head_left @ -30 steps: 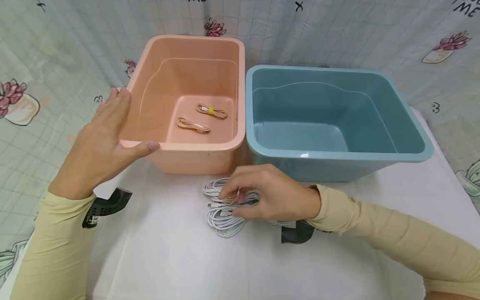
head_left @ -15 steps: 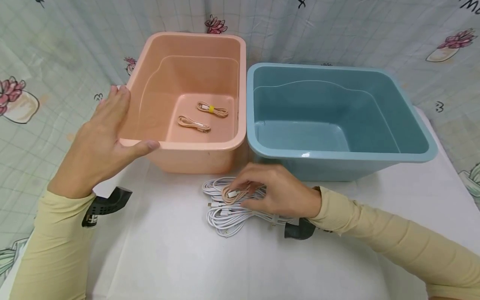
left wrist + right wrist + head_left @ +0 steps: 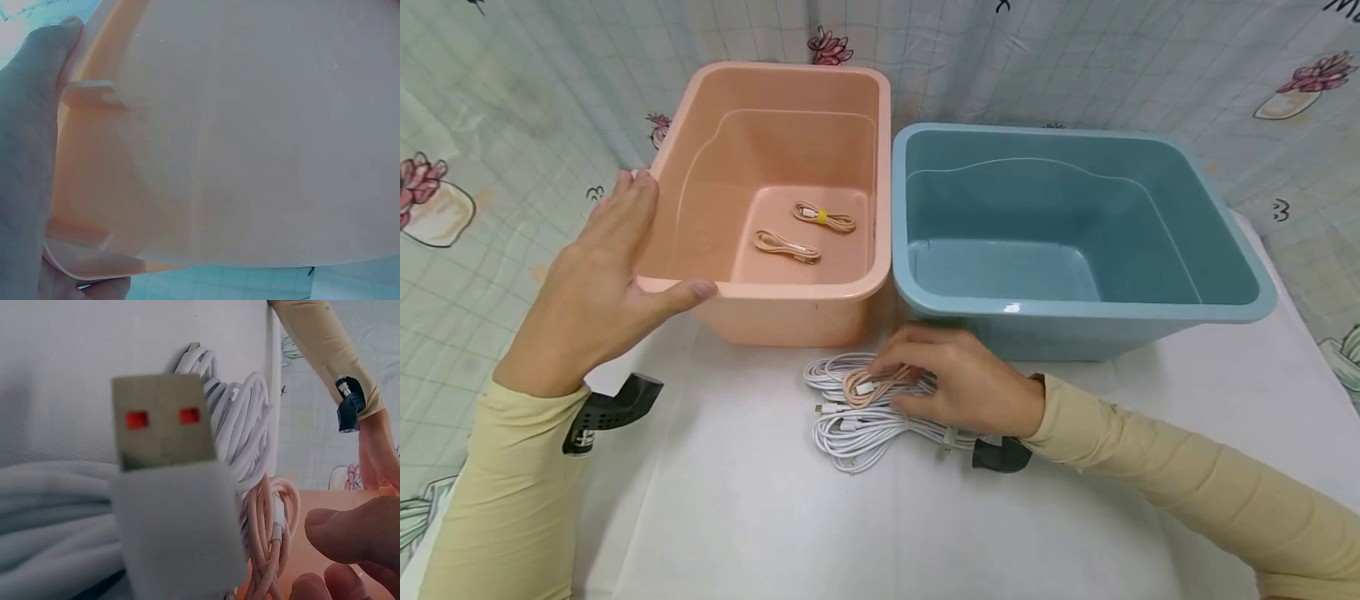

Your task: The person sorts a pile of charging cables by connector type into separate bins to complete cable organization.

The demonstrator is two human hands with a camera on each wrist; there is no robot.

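My left hand point(image 3: 595, 283) rests on the near left corner of the peach bin point(image 3: 805, 291), thumb along the front rim and fingers straight along the side. The left wrist view shows that bin's outer wall point(image 3: 262, 144) close up. My right hand point(image 3: 966, 379) hovers low over several coiled white cables point(image 3: 857, 446). A coiled beige cable point(image 3: 855, 388) with a white end lies on top of them. In the right wrist view, thumb point(image 3: 350, 528) and fingers stand apart beside the beige coil, nothing between them. A white USB plug point(image 3: 181, 531) looms in front.
Inside the peach bin lie two beige cables, one point(image 3: 786, 248) in front and one with a yellow tie point(image 3: 823, 218) behind. A blue bin point(image 3: 1082, 312) stands right beside it. Both are on a white-covered table point(image 3: 760, 517) against a patterned curtain point(image 3: 1037, 67).
My right hand has drawn back a little to the right, uncovering more of the beige coil, which shifted slightly and then lay still. The left hand has stayed on the bin.
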